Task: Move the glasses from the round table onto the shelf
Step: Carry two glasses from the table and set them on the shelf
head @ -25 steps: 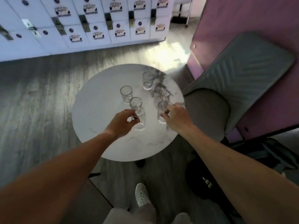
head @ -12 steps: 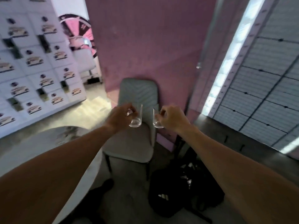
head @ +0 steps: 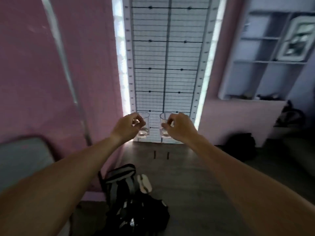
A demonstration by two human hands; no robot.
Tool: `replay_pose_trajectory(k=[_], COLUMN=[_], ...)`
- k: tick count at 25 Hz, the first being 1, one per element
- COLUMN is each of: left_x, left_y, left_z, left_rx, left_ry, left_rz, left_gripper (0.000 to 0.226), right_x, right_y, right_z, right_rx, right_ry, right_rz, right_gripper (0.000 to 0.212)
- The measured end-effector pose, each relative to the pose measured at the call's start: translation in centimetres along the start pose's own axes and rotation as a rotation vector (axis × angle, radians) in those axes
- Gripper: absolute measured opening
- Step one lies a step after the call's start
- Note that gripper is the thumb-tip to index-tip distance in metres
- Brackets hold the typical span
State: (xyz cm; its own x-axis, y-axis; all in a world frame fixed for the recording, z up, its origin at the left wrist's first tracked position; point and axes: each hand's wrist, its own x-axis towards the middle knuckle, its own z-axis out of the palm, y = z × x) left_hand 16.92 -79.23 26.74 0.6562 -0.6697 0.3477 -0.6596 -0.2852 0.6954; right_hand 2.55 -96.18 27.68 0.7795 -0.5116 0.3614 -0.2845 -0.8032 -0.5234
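Pink walls (head: pixel 34 65) flank a shuttered white grille door (head: pixel 163 65) in the head view, where a second ago the round table filled the frame; it is now out of sight. A built-in shelf (head: pixel 265 62) has come into view at upper right. The left hand (head: pixel 127 127) pinches one clear glass (head: pixel 144 125) and the right hand (head: pixel 180 128) pinches another glass (head: pixel 164 125), both upright and just beside each other. A black backpack (head: pixel 134 201) lies on the floor below. Judging by this, carrying is underway and the remaining glasses await.
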Motion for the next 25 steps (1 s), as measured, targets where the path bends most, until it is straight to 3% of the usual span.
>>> replay_pose_trajectory(k=[10,18,25], left_x=[17.4,32.2,43.1], left_y=[13.4,21.7,27.5], left_z=[20.6,31.7,40.7], left_rx=[-0.179,-0.211,-0.193], left_ry=[-0.327,-0.387,-0.381], left_rz=[0.323,0.409,0.464], left_gripper=[0.006,0.008,0.009], right_x=[4.3,12.1,18.7], right_y=[19.6,30.0,40.1], right_z=[-14.6,-21.8,-29.4], right_rx=[-0.163,-0.192,-0.152], right_ry=[0.234,0.336,0.303], right_rz=[0.283,0.38,0.392], right_gripper=[0.021,0.02,0.026])
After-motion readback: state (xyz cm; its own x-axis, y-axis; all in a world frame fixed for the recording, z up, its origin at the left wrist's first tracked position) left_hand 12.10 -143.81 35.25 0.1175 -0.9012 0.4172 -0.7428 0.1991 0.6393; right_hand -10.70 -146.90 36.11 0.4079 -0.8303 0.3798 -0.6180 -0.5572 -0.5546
